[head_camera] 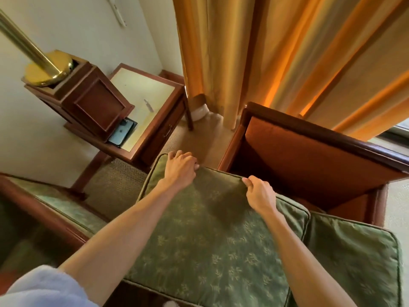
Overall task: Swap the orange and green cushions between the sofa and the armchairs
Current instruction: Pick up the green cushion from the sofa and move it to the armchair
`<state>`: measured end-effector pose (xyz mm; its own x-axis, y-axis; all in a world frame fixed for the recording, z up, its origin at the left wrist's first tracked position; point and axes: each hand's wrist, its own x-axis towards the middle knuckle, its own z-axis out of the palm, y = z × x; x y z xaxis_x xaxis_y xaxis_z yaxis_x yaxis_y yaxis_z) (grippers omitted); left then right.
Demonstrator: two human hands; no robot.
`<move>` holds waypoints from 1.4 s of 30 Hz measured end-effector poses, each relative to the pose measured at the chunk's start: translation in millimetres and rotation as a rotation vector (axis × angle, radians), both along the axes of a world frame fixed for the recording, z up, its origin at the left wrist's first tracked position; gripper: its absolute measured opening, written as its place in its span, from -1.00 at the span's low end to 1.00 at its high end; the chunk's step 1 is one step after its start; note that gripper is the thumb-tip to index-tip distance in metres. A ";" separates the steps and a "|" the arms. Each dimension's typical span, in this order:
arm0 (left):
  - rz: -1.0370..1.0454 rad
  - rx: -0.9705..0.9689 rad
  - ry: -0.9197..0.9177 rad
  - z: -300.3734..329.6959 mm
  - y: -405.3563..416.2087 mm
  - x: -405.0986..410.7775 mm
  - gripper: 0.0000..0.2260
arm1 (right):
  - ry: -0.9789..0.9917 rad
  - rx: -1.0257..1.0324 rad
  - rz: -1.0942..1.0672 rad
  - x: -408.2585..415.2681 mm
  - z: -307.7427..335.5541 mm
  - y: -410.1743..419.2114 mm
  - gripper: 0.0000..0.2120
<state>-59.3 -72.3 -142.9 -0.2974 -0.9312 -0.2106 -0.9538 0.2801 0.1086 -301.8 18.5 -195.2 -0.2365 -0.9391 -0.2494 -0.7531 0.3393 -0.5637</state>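
Both arms reach out over the green cushion (212,244), which lies flat below them with a second green cushion (354,260) just beside it on the right. The left hand (180,168) grips its far left corner and the right hand (260,193) pinches its far edge. Beyond stand the orange armchair (309,156) with its seat bare, a side table (143,107) and curtains (276,58).

Head camera, 1 view, looking steeply down and forward

It looks along both forearms to a green cushion (212,235) close below; armchair (309,156), side table (141,100) and curtains (276,52) lie farther ahead.
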 end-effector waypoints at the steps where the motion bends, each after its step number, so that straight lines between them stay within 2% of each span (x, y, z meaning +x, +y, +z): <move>1: 0.013 -0.029 0.038 8.8 8.9 2.4 -0.80 | 0.000 -0.056 -0.001 1.2 11.0 7.5 -0.67; 5: 0.013 -0.169 0.214 66.6 37.7 12.9 -0.85 | 0.034 -0.296 0.048 -0.9 82.1 31.9 -0.70; 9: -0.137 -0.338 0.414 146.1 78.1 32.4 -0.87 | -0.006 -0.526 0.141 -7.7 169.5 79.3 -0.85; 12: -0.198 -0.247 0.458 175.7 116.3 48.6 -0.86 | -0.041 -0.567 0.210 -7.8 191.5 126.6 -0.82; 13: -0.205 -0.190 0.422 178.3 125.8 53.5 -0.79 | -0.034 -0.551 0.214 -5.6 188.9 139.0 -0.81; 14: -0.206 -0.125 0.339 178.3 132.1 56.4 -0.62 | -0.022 -0.523 0.215 -4.4 182.7 147.1 -0.81; 17: -0.218 0.020 -0.005 177.5 137.4 50.8 0.07 | 0.031 -0.413 0.232 -4.1 179.6 150.5 -0.75; 18: -0.207 0.034 -0.058 180.6 138.1 43.5 0.21 | 0.039 -0.361 0.236 -4.4 187.5 146.9 -0.68; 20: -0.176 0.024 -0.089 186.9 136.0 26.7 0.31 | 0.059 -0.229 0.259 -3.1 205.2 137.8 -0.43; 23: -0.207 0.013 -0.130 186.8 129.8 8.7 0.27 | 0.148 -0.018 0.376 8.3 218.1 117.3 0.12; 25: -0.249 0.032 -0.110 181.6 132.1 9.2 0.21 | 0.286 0.044 0.481 21.9 215.2 105.6 0.27; 27: -0.249 0.055 -0.041 177.6 138.3 21.0 0.17 | 0.382 0.059 0.494 18.7 204.1 101.5 0.28; 30: -0.210 0.009 0.061 176.9 153.6 48.5 0.08 | 0.332 0.142 0.449 -17.5 187.9 115.0 0.30; 35: -0.164 -0.029 0.096 171.8 195.0 75.7 0.13 | 0.362 0.249 0.490 -36.7 187.7 138.2 0.39; 42: -0.080 -0.058 0.112 183.3 250.3 132.1 -0.02 | 0.331 -0.020 0.580 14.6 222.4 162.0 0.16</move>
<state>72.7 178.1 40.4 -0.3901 -0.9131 -0.1184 -0.9109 0.3639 0.1944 -287.2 180.5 27.2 0.2476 -0.9408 -0.2314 -0.9447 -0.1813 -0.2734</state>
